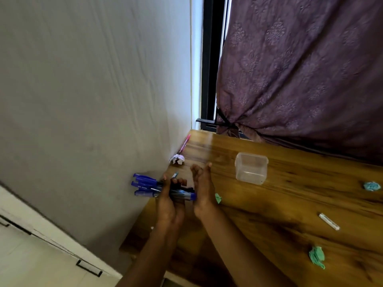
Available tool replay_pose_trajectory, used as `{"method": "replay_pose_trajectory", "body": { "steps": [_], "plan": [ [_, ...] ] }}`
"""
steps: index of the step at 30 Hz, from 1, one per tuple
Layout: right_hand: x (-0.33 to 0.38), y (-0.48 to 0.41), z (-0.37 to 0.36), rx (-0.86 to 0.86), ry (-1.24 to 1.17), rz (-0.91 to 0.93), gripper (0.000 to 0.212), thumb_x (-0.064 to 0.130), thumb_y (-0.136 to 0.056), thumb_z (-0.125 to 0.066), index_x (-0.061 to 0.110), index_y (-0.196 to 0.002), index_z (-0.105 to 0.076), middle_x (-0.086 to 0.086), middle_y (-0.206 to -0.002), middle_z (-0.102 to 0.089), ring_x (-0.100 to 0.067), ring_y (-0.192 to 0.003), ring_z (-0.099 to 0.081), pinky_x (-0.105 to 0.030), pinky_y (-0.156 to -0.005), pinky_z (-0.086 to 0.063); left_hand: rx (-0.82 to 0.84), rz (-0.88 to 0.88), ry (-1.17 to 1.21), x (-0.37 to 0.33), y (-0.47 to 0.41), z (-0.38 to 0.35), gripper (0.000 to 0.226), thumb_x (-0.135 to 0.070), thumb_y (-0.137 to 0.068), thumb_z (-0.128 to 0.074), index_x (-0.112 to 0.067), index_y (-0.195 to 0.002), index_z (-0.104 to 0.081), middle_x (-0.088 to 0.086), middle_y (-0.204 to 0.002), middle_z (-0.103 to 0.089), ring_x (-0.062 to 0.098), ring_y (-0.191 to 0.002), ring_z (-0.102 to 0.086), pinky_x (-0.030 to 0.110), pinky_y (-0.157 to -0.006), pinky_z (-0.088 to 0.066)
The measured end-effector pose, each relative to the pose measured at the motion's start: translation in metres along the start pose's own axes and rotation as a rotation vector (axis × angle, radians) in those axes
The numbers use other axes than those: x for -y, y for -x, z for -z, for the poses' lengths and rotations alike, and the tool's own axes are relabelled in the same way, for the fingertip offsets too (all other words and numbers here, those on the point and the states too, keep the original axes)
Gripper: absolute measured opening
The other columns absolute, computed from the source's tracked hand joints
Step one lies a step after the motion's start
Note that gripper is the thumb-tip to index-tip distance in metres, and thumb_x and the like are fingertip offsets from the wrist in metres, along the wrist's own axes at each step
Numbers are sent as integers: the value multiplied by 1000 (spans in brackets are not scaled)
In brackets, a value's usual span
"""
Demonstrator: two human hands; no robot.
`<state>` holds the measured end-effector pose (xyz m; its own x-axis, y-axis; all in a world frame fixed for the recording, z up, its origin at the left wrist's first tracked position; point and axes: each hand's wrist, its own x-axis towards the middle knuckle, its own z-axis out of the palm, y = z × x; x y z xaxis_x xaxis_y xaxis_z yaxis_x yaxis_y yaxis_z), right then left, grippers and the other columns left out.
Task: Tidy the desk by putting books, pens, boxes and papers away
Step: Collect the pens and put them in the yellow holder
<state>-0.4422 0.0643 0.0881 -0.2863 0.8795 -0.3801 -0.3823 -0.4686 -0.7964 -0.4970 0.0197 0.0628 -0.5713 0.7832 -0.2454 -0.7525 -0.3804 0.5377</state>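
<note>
Pen-gathering step here. My left grip (170,201) is wrapped round a bunch of blue pens (145,185), just over the desk (269,224) edge. My right grip (203,189) is flat, fingers straight, palm against the pen ends, squaring them up I think. Next I'd guess they drop into the clear box (251,168) just beyond my right grip. A pink pen (185,144) lies farther off by the wall.

Glossy wood-grain desk (290,183), clear plastic box (251,168), patterned cloth curtain (300,69), crumpled paper (316,256).
</note>
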Motion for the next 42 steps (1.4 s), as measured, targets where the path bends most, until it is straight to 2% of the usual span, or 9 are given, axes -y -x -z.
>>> {"method": "replay_pose_trajectory", "body": {
  "steps": [4,7,9,19,23,27,32,38,42],
  "plan": [
    [26,-108,1,-157,296,119,12,32,-94,-49,23,-95,-57,-3,-102,-60,-18,-89,-54,-35,-82,-45,-8,-26,61,3,-20,-18,25,-27,-92,-48,-13,-72,-55,-2,-58,-61,13,-59,-64,33,-72,-58],
    [29,-179,-5,-116,809,68,24,23,-88,-52,10,-104,-64,-11,-101,-66,-22,-83,-56,-30,-70,-48,-17,-20,59,9,-31,-21,36,-31,-85,-50,-15,-54,-58,-2,-52,-54,10,-50,-58,27,-62,-59],
    [28,-209,-17,-7,1047,55,30,25,-89,-51,7,-109,-65,-12,-107,-67,-25,-89,-60,-33,-80,-51,-54,1,55,14,-37,-19,46,-31,-90,-48,-17,-48,-58,-2,-50,-51,10,-48,-55,25,-58,-56],
    [24,-267,-60,-109,1578,-15,51,32,-78,-69,12,-122,-56,-8,-114,-62,-27,-106,-60,-40,-84,-50,-158,52,24,27,-51,-6,18,-24,-80,-59,-16,-64,-61,0,-62,-58,12,-56,-60,25,-57,-55],
    [26,-264,-62,-132,1574,11,35,32,-85,-58,9,-111,-60,-6,-109,-63,-25,-103,-61,-39,-83,-50,-177,56,36,29,-52,-3,24,-22,-86,-56,-16,-64,-64,1,-64,-62,13,-58,-64,25,-58,-57],
    [44,-245,-43,-65,1173,-70,25,23,-83,-54,6,-67,-61,-5,-64,-67,-18,-55,-61,-27,-67,-52,-138,72,21,25,-50,-3,13,-24,-82,-59,-14,-73,-59,1,-64,-60,14,-60,-63,27,-62,-58],
    [60,-149,3,81,887,273,18,21,-90,-61,22,-73,-54,-6,-74,-70,-14,-55,-62,-28,-54,-48,-105,88,-35,20,-47,0,29,-21,-95,-47,-13,-72,-63,1,-63,-64,14,-58,-66,27,-61,-57],
    [38,-1,39,116,1275,621,12,38,-88,-61,29,-94,-65,15,-80,-64,-1,-69,-58,-16,-63,-44,13,121,-235,9,-27,10,33,-33,-90,-49,-9,-85,-71,14,-75,-70,24,-61,-67,31,-54,-57],
    [17,46,48,32,1491,738,20,42,-89,-57,29,-102,-65,8,-95,-66,-10,-90,-55,-24,-69,-43,63,209,-273,5,-6,16,39,-32,-99,-37,-5,-103,-65,10,-80,-73,20,-62,-70,30,-51,-57]
  ]
}}
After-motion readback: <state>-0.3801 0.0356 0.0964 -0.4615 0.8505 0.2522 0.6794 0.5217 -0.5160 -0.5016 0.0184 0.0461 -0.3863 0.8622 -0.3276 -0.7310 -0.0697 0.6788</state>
